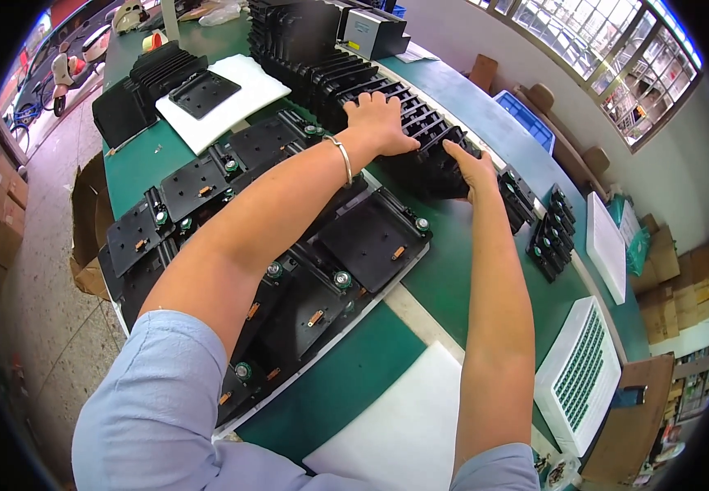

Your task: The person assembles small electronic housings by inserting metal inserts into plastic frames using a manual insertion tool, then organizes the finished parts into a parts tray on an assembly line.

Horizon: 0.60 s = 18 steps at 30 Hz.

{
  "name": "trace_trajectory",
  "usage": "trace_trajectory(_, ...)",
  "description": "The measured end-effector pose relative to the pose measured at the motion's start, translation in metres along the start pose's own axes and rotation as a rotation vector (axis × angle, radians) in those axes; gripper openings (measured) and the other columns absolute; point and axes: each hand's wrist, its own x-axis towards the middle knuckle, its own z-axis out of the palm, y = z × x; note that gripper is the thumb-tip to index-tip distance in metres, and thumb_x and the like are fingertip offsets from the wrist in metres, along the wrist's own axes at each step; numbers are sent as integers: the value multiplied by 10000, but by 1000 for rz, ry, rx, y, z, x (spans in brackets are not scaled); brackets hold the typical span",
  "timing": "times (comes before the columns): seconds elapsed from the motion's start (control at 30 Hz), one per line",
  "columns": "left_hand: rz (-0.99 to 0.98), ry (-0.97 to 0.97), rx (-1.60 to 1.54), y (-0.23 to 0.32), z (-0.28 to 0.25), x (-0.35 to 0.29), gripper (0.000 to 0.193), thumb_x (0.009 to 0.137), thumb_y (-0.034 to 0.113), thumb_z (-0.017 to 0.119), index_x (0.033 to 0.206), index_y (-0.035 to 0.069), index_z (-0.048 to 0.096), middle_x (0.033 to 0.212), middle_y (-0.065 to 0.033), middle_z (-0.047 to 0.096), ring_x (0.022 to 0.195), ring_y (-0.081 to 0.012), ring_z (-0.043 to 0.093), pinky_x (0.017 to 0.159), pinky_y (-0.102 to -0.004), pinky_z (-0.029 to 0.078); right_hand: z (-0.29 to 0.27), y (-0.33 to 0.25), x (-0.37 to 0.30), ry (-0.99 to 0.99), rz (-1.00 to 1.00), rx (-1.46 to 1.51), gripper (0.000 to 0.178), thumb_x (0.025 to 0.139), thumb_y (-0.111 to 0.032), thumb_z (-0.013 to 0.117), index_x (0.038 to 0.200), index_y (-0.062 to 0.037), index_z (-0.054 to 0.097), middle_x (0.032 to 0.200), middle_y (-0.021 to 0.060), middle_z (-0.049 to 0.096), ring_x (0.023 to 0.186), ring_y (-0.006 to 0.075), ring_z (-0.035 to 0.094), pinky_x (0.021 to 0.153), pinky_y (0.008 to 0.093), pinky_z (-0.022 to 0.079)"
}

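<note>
My left hand lies with its fingers spread over a long row of upright black plastic panels, its thumb pointing toward my right hand. My right hand grips the near right end of this row, at a bunch of black panels. Its thumb is on top; its other fingers are partly hidden behind the bunch. Below my left forearm, black plastic units with round green-and-silver parts and small copper-coloured pieces lie in rows on a white board.
On the green table are white foam sheets, another black stack and small black parts. A white tray of green pieces stands right. Beyond are a grey box and blue crate. A cardboard box stands left.
</note>
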Motion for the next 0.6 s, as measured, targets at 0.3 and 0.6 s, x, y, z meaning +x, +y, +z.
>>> trace_trajectory(0.3,32,-22,20,-45,-9,23,705,803,650,496,1106,30,638,1162,-196,604,1172,-345,499,952,-492,378,7,-12,-11,-23,28,-10,925,591,-302,848,1353,-37,397,1247,193,543,1058,287,605,805,401,553)
trace_trajectory(0.6,65,-56,167,-31,-18,16,548,720,415,638,1090,12,598,1105,-193,621,1125,-332,531,933,-414,437,12,-17,-13,6,91,5,908,586,-280,829,1351,-54,394,1224,187,552,972,297,639,693,453,583)
